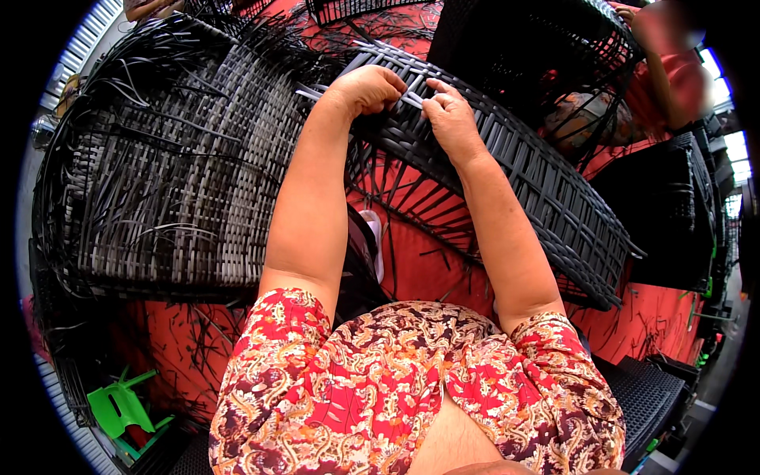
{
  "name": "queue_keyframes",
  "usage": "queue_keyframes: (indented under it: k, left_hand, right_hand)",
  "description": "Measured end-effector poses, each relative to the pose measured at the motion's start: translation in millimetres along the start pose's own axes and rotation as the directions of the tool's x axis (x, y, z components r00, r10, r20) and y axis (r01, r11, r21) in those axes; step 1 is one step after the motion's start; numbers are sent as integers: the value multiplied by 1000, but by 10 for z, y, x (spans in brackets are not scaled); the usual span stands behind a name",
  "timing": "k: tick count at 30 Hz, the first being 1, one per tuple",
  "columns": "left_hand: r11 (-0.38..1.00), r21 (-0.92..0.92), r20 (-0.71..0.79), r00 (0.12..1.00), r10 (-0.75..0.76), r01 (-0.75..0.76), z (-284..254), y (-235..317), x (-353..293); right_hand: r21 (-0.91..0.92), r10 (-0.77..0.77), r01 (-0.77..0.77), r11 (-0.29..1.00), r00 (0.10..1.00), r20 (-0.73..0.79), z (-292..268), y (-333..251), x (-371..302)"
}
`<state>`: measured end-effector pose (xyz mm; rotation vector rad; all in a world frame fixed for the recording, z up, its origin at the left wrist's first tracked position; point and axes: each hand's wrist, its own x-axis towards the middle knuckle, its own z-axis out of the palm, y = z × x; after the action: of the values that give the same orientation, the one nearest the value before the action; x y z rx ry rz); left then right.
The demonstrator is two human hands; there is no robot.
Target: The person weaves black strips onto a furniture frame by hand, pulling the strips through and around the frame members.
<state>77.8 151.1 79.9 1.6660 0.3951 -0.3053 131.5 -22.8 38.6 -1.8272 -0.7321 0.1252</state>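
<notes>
A long dark grey woven wicker piece [538, 170] lies in front of me, slanting from the upper middle down to the right. Both my hands work over its upper left end. Between them runs a short light grey weaving strip [412, 99]. My left hand [368, 89] is closed with fingertips pinched at the strip's left side. My right hand [453, 119] has its thumb and bent fingers pressed at the other end, the index finger slightly raised. Pale strip ends [310, 93] stick out to the left of my left wrist.
A large woven panel [186, 166] with loose strands along its top stands at left. Strip scraps litter the red floor [412, 253]. A green plastic stool [119, 408] is at lower left. Another person [673, 79] sits at upper right beside black wicker pieces [657, 210].
</notes>
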Motion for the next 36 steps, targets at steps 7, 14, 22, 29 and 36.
queue_keyframes:
  k: [7,14,22,29,36]
  left_hand:
    - [1000,6,12,1000,8,-8,-19,-33,30]
    - [1000,-25,48,999,5,-3,-30,-37,57]
    - [1000,-1,30,1000,-1,2,-14,2,33]
    - [997,69,56,998,-25,21,-58,-48,140]
    - [1000,5,81,997,-10,10,-22,-16,86]
  right_hand:
    - [85,33,-34,996,999,11,-20,-33,-2]
    - [-125,-9,20,992,996,91,-21,77,58]
    - [-480,99,-28,877,987,124,3,-117,45]
    - [-518,98,-21,855,988,123,12,-172,35]
    - [-518,102,-17,855,985,136,9,-177,34]
